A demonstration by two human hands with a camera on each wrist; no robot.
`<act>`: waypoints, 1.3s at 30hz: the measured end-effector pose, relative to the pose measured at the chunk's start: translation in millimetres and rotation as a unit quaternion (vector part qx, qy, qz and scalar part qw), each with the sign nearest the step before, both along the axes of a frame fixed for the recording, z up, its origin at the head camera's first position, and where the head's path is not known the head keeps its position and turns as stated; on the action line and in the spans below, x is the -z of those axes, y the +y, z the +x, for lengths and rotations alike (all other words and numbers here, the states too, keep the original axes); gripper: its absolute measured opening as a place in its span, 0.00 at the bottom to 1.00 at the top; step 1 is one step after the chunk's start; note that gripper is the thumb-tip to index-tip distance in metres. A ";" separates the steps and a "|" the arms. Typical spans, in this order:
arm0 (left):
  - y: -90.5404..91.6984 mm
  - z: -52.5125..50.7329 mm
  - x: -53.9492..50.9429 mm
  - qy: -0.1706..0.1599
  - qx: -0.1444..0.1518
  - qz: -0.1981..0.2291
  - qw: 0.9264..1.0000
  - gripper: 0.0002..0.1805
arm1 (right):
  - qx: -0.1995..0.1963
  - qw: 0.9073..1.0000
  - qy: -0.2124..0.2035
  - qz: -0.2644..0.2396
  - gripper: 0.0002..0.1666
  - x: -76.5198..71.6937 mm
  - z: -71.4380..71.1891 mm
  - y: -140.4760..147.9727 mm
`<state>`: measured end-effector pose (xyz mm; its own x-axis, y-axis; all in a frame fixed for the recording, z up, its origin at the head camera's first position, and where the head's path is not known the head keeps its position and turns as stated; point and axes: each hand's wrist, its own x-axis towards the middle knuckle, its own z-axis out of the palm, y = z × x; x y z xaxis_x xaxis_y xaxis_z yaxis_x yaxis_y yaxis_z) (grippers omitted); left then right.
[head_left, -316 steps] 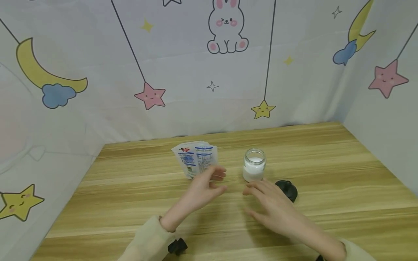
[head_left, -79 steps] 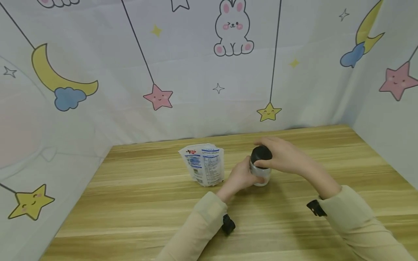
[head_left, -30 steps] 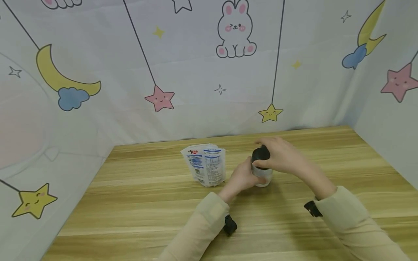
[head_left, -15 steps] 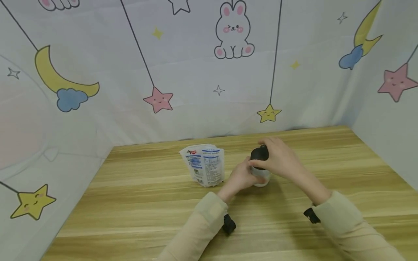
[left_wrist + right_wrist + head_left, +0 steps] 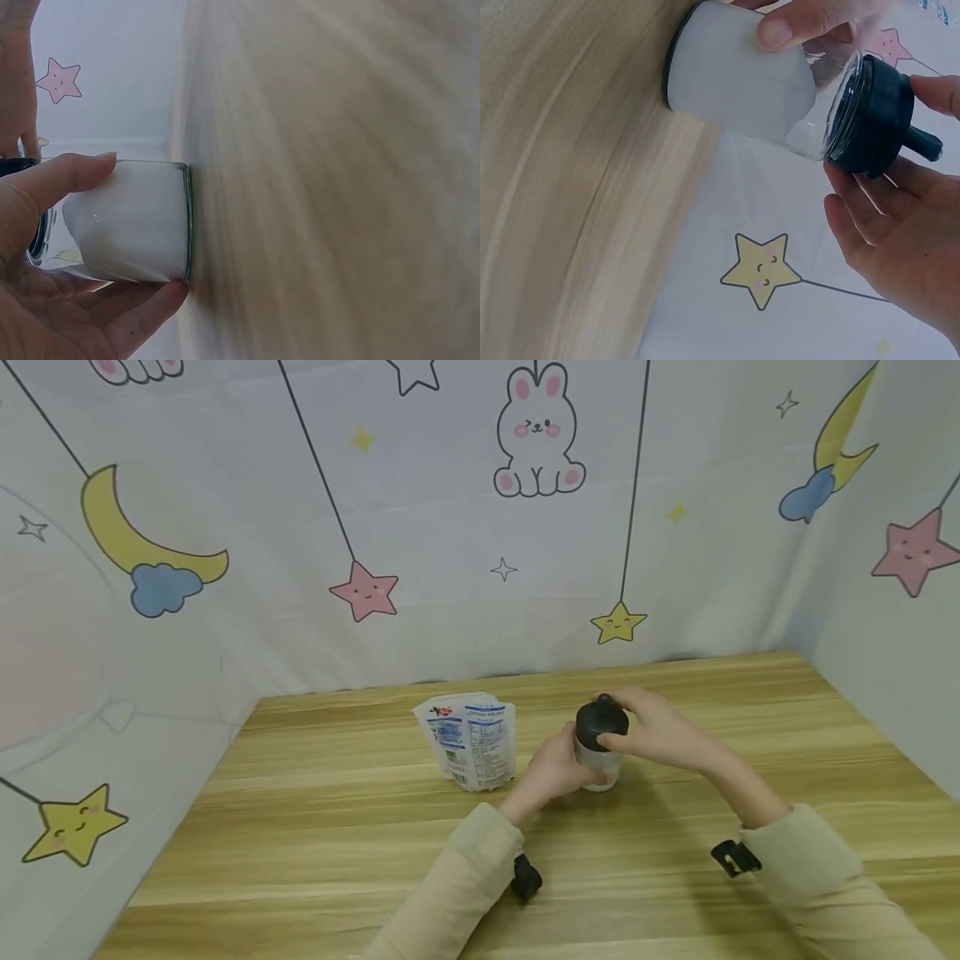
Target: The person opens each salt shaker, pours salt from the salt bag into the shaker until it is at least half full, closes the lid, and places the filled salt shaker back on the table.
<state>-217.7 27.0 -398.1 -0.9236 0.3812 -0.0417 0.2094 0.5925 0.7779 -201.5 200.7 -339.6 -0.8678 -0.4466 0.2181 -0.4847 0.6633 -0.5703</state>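
A clear glass jar (image 5: 602, 767) stands upright on the table, largely filled with a white substance. My left hand (image 5: 553, 768) holds its body, thumb on the near side; in the left wrist view the thumb (image 5: 75, 171) and fingers lie around the glass (image 5: 142, 217). On the jar's mouth sits a black lid (image 5: 600, 720) with a small projecting knob (image 5: 924, 144). My right hand (image 5: 663, 732) grips this lid from the right, its thumb against the near edge and the fingers around the far side, as the right wrist view shows.
Left of the jar stands a white pouch (image 5: 480, 747) with blue and red print, close to my left hand. Wood-grain table (image 5: 337, 843) surrounds both. A patterned cloth (image 5: 435, 635) hangs behind it and at the sides.
The lid, lying right of the open jar at first, is now on its mouth. Both hands have come onto jar and lid. In the last second my right hand has turned about the lid.
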 end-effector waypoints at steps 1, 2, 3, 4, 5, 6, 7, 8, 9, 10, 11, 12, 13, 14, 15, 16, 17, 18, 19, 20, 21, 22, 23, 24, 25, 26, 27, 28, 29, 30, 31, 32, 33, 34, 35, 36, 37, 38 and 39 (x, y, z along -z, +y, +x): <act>-0.4 0.3 -0.3 0.000 0.000 0.000 1.000 0.39 | 0.001 1.000 0.001 0.001 0.30 -0.3 0.1 -0.3; -0.7 0.6 -0.5 -0.001 0.001 0.000 1.000 0.39 | 0.002 1.000 0.001 0.001 0.30 -0.7 0.4 -0.8; -1.0 0.8 -0.7 -0.002 0.001 0.000 1.000 0.39 | 0.004 1.000 0.000 0.001 0.29 -1.1 0.6 -1.2; -1.2 0.9 -0.9 -0.003 0.001 0.000 1.000 0.39 | 0.008 1.000 -0.001 0.002 0.29 -1.4 1.0 -1.5; -1.4 1.1 -1.0 -0.003 0.001 -0.001 1.000 0.39 | 0.012 1.000 -0.003 0.002 0.29 -1.8 1.3 -1.8; -1.6 1.2 -1.0 -0.003 0.001 -0.001 1.000 0.39 | 0.016 1.000 -0.005 0.002 0.29 -2.2 1.7 -2.2; -1.6 1.4 -1.1 -0.004 0.001 0.000 1.000 0.39 | 0.022 1.000 -0.007 0.004 0.29 -2.7 2.1 -2.6; -1.7 1.6 -1.1 -0.004 0.001 0.000 1.000 0.39 | 0.028 1.000 -0.008 0.007 0.29 -2.9 2.4 -2.9; -1.6 1.7 -1.1 -0.004 0.001 0.001 1.000 0.39 | 0.036 0.999 -0.008 0.011 0.30 -3.2 2.8 -3.3; -1.5 1.8 -1.2 -0.004 0.002 0.002 1.000 0.39 | 0.044 0.999 -0.008 0.013 0.31 -3.5 3.0 -3.7; -1.4 2.0 -1.3 -0.004 0.002 0.003 1.000 0.38 | 0.052 0.999 -0.008 0.015 0.32 -3.8 3.1 -4.2; -1.4 2.2 -1.5 -0.003 0.002 0.004 1.000 0.38 | 0.060 0.998 -0.007 0.019 0.33 -4.0 3.0 -4.7; -1.3 2.3 -1.8 -0.003 0.001 0.005 1.000 0.38 | 0.069 0.997 -0.007 0.023 0.34 -4.1 2.9 -5.3; -1.3 2.4 -2.2 -0.003 0.001 0.005 1.000 0.37 | 0.077 0.997 -0.007 0.026 0.35 -4.2 2.8 -5.8; -1.3 2.6 -2.5 -0.003 0.001 0.006 1.000 0.37 | 0.085 0.996 -0.008 0.028 0.36 -4.3 2.9 -6.4; -1.4 2.7 -2.7 -0.003 0.001 0.007 1.000 0.37 | 0.092 0.995 -0.010 0.029 0.36 -4.2 2.7 -6.9; -1.5 2.8 -3.0 -0.003 0.000 0.007 1.000 0.37 | 0.098 0.995 -0.010 0.032 0.37 -4.2 2.8 -7.5; -1.5 2.9 -3.1 -0.003 0.000 0.006 1.000 0.37 | 0.105 0.994 -0.010 0.034 0.38 -4.2 3.0 -8.2; -1.5 3.0 -3.2 -0.004 0.000 0.007 1.000 0.37 | 0.110 0.993 -0.009 0.036 0.38 -4.3 3.3 -9.0; -1.5 3.0 -3.3 -0.005 0.000 0.007 1.000 0.37 | 0.114 0.993 -0.006 0.038 0.38 -4.5 3.7 -9.7; -1.5 3.0 -3.3 -0.005 0.000 0.007 1.000 0.38 | 0.117 0.992 -0.003 0.039 0.38 -4.8 4.0 -10.4; -1.5 3.0 -3.3 -0.006 0.000 0.007 1.000 0.38 | 0.120 0.992 0.001 0.042 0.38 -5.1 4.3 -11.3; -1.5 3.0 -3.3 -0.006 0.000 0.007 1.000 0.38 | 0.124 0.991 0.004 0.044 0.38 -5.6 4.9 -12.2; -1.4 3.1 -3.4 -0.007 0.000 0.007 1.000 0.38 | 0.127 0.991 0.007 0.048 0.38 -6.0 5.4 -13.2; -1.5 3.2 -3.6 -0.006 0.000 0.007 1.000 0.39 | 0.132 0.990 0.009 0.051 0.38 -6.4 5.9 -14.1; -1.5 3.1 -3.8 -0.007 0.000 0.006 1.000 0.39 | 0.137 0.989 0.011 0.055 0.38 -6.7 6.4 -15.1; -1.5 3.3 -3.9 -0.007 0.000 0.006 1.000 0.39 | 0.141 0.988 0.011 0.058 0.39 -6.8 7.0 -16.0; -1.6 3.4 -3.9 -0.007 0.000 0.006 1.000 0.39 | 0.146 0.987 0.011 0.061 0.39 -6.7 7.5 -16.7; -1.8 3.4 -4.1 -0.007 0.001 0.006 1.000 0.39 | 0.150 0.987 0.010 0.063 0.39 -6.6 8.1 -17.3; -1.9 3.3 -4.2 -0.007 0.001 0.007 1.000 0.39 | 0.155 0.986 0.010 0.064 0.40 -6.2 8.3 -17.7; -2.0 3.2 -4.2 -0.007 0.001 0.008 1.000 0.39 | 0.157 0.985 0.009 0.064 0.41 -5.7 8.4 -17.8; -2.2 3.2 -3.8 -0.008 0.001 0.009 1.000 0.39 | 0.158 0.985 0.009 0.064 0.42 -5.2 8.3 -17.7; -2.4 3.3 -3.4 -0.007 0.002 0.011 1.000 0.39 | 0.156 0.986 0.006 0.062 0.43 -4.7 8.2 -17.1; -2.7 3.4 -3.2 -0.007 0.002 0.013 1.000 0.38 | 0.153 0.986 0.002 0.059 0.44 -4.2 7.7 -15.8; -2.9 3.5 -2.7 -0.006 0.002 0.015 1.000 0.38 | 0.146 0.988 -0.002 0.053 0.46 -3.9 7.1 -14.2; -3.1 3.6 -2.2 -0.006 0.003 0.017 1.000 0.38 | 0.139 0.989 -0.008 0.046 0.47 -3.8 6.4 -12.0; -3.3 3.8 -1.7 -0.005 0.003 0.020 1.000 0.38 | 0.130 0.991 -0.014 0.038 0.49 -4.0 5.7 -9.2; -3.5 3.8 -1.0 -0.004 0.004 0.021 1.000 0.38 | 0.120 0.992 -0.019 0.030 0.50 -4.5 5.1 -6.3; -3.8 4.0 -0.8 -0.003 0.003 0.023 1.000 0.38 | 0.107 0.994 -0.024 0.022 0.50 -5.1 4.4 -3.4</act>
<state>-213.8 23.2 -397.2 -0.9207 0.3892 -0.0291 0.2089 0.5545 0.8056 -197.1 197.4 -334.5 -0.9529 -0.2582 0.1591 -0.3025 0.7737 -0.5566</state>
